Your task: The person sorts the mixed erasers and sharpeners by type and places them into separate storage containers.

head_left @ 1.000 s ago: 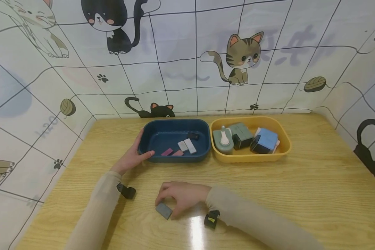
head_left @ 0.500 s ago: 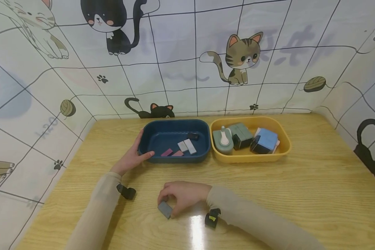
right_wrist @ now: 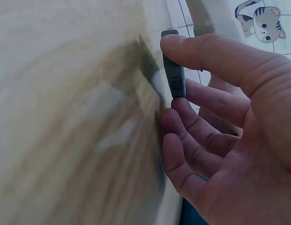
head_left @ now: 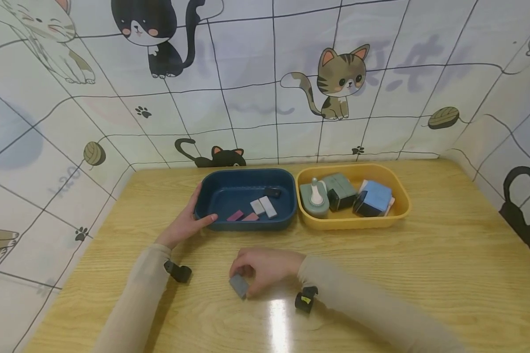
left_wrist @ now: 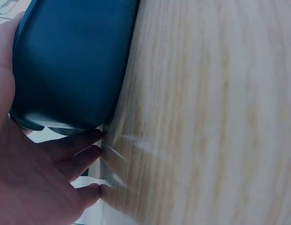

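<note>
My right hand (head_left: 269, 268) pinches a small grey rectangular block (head_left: 239, 286) between thumb and fingers, over the near middle of the table. In the right wrist view the block (right_wrist: 174, 70) stands on edge, with the thumb on its upper end and faint dark marks on its side. At the far left, my left hand (head_left: 184, 223) holds the left end of a dark blue bin (head_left: 247, 225), thumb at the front rim. The left wrist view shows several of its fingers below the bin's wall (left_wrist: 75, 61), tips at the tabletop.
Two white blocks (head_left: 263, 207), two pinkish strips (head_left: 243, 215) and a black object (head_left: 272, 192) lie in the blue bin. Beside it stands a yellow bin (head_left: 357, 224) with a green-grey dispenser-like item (head_left: 315, 198), a green block (head_left: 341, 190) and a blue block (head_left: 374, 197).
My right hand has taken hold of the grey block, tilted it, and moved it slightly right and towards the bins. My left hand stays at the blue bin.
</note>
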{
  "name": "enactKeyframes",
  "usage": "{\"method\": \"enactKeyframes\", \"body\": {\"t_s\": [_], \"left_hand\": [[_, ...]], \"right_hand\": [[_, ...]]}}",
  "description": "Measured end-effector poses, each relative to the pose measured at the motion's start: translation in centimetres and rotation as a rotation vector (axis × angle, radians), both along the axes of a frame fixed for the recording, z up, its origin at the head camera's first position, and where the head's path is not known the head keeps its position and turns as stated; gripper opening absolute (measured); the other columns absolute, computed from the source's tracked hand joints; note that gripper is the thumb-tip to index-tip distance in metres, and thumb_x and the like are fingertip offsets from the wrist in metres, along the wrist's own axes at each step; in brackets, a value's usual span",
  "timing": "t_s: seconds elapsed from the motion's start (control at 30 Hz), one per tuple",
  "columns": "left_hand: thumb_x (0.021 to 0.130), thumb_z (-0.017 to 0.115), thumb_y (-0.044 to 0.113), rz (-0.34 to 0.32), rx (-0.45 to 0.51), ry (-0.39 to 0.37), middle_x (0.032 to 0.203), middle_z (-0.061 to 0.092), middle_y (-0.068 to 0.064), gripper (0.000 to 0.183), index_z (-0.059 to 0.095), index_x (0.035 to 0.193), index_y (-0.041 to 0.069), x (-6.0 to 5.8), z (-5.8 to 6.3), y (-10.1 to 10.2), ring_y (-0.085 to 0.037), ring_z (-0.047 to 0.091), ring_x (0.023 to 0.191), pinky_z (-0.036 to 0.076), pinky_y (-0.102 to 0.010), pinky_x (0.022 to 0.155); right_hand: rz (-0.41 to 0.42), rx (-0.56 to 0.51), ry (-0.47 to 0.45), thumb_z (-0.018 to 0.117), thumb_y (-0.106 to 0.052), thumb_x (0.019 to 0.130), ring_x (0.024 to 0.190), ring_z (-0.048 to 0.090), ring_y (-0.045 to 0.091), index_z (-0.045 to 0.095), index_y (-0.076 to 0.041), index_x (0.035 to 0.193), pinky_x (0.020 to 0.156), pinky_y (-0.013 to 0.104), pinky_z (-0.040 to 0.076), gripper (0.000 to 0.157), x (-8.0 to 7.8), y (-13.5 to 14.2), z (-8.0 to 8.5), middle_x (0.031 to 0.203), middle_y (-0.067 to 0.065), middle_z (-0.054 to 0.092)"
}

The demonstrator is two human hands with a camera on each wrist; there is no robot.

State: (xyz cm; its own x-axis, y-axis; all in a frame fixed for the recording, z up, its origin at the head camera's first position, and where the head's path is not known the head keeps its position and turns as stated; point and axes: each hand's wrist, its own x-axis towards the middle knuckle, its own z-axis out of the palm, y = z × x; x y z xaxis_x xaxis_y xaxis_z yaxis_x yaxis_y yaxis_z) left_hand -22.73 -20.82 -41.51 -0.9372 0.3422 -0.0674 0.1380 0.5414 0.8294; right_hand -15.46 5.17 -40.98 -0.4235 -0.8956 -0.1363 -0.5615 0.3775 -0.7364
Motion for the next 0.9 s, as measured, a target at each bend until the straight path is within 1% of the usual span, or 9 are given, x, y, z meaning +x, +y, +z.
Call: {"method": "enactKeyframes", "body": {"t_s": [0.07, 0.1, 0.2, 0.33, 0.4, 0.5, 0.7, 0.9], "left_hand": [[0.093, 0.066, 0.025, 0.004, -0.008, 0.001, 0.161, -0.006, -0.01, 0.096, -0.007, 0.156, 0.021, -0.1, -0.3, -0.1, -0.037, -0.001, 0.144, 0.012, -0.06, 0.11], [0.093, 0.066, 0.025, 0.005, -0.006, -0.002, 0.161, -0.006, -0.011, 0.096, -0.007, 0.156, 0.02, -0.1, -0.2, -0.1, -0.037, -0.001, 0.144, 0.012, -0.061, 0.11], [0.092, 0.067, 0.021, 0.0, 0.01, -0.014, 0.16, -0.006, -0.015, 0.097, -0.006, 0.156, 0.015, 0.5, 0.9, 0.3, -0.04, -0.001, 0.144, 0.011, -0.062, 0.11], [0.093, 0.065, 0.018, -0.007, 0.014, -0.02, 0.159, -0.005, -0.019, 0.094, -0.005, 0.155, 0.009, 1.4, 2.5, 1.0, -0.042, 0.0, 0.143, 0.012, -0.062, 0.11], [0.094, 0.064, 0.017, -0.005, 0.009, -0.02, 0.159, -0.005, -0.018, 0.093, -0.005, 0.155, 0.009, 1.6, 2.8, 1.1, -0.041, 0.0, 0.143, 0.012, -0.061, 0.11], [0.094, 0.064, 0.018, -0.003, 0.006, -0.024, 0.159, -0.005, -0.018, 0.093, -0.005, 0.155, 0.01, 1.5, 2.9, 1.1, -0.041, 0.0, 0.143, 0.012, -0.061, 0.11], [0.094, 0.064, 0.02, 0.003, 0.004, -0.033, 0.16, -0.005, -0.017, 0.093, -0.005, 0.156, 0.011, 1.2, 2.4, 1.0, -0.041, 0.0, 0.144, 0.011, -0.062, 0.11], [0.094, 0.065, 0.02, -0.001, 0.012, -0.035, 0.16, -0.005, -0.017, 0.094, -0.005, 0.155, 0.011, 1.2, 2.3, 0.9, -0.04, 0.0, 0.144, 0.012, -0.061, 0.11]], "right_hand": [[-0.015, 0.006, 0.012, 0.082, -0.016, 0.076, 0.09, 0.051, 0.007, 0.067, -0.016, 0.116, 0.079, 0.017, 0.043, 0.043, -0.2, 0.2, 0.2, 0.1, -0.008, 0.054], [-0.024, 0.009, 0.007, 0.082, -0.016, 0.076, 0.091, 0.051, 0.008, 0.067, -0.016, 0.116, 0.08, 0.018, 0.043, 0.043, -0.4, 0.3, 0.2, 0.101, -0.008, 0.054], [-0.044, 0.008, 0.007, 0.083, -0.016, 0.075, 0.092, 0.051, 0.009, 0.067, -0.015, 0.116, 0.08, 0.019, 0.043, 0.043, -0.7, 0.6, 0.5, 0.102, -0.007, 0.055], [-0.051, 0.017, 0.043, 0.083, -0.017, 0.075, 0.093, 0.051, 0.01, 0.067, -0.015, 0.116, 0.081, 0.02, 0.043, 0.045, -1.0, 0.8, 0.8, 0.102, -0.006, 0.055], [-0.052, 0.029, 0.062, 0.083, -0.018, 0.075, 0.094, 0.051, 0.01, 0.066, -0.015, 0.117, 0.081, 0.02, 0.042, 0.045, -1.1, 0.9, 0.9, 0.102, -0.007, 0.055], [-0.051, 0.04, 0.071, 0.082, -0.019, 0.076, 0.093, 0.051, 0.01, 0.066, -0.015, 0.117, 0.081, 0.02, 0.042, 0.045, -1.2, 1.1, 1.0, 0.102, -0.007, 0.055], [-0.057, 0.033, 0.07, 0.083, -0.019, 0.076, 0.093, 0.051, 0.009, 0.066, -0.016, 0.117, 0.08, 0.02, 0.043, 0.044, -1.4, 1.4, 1.0, 0.102, -0.007, 0.055], [-0.066, -0.017, 0.061, 0.083, -0.014, 0.076, 0.085, 0.053, 0.01, 0.067, -0.013, 0.116, 0.074, 0.02, 0.046, 0.044, -1.9, 1.7, 1.4, 0.098, -0.005, 0.055]]}}
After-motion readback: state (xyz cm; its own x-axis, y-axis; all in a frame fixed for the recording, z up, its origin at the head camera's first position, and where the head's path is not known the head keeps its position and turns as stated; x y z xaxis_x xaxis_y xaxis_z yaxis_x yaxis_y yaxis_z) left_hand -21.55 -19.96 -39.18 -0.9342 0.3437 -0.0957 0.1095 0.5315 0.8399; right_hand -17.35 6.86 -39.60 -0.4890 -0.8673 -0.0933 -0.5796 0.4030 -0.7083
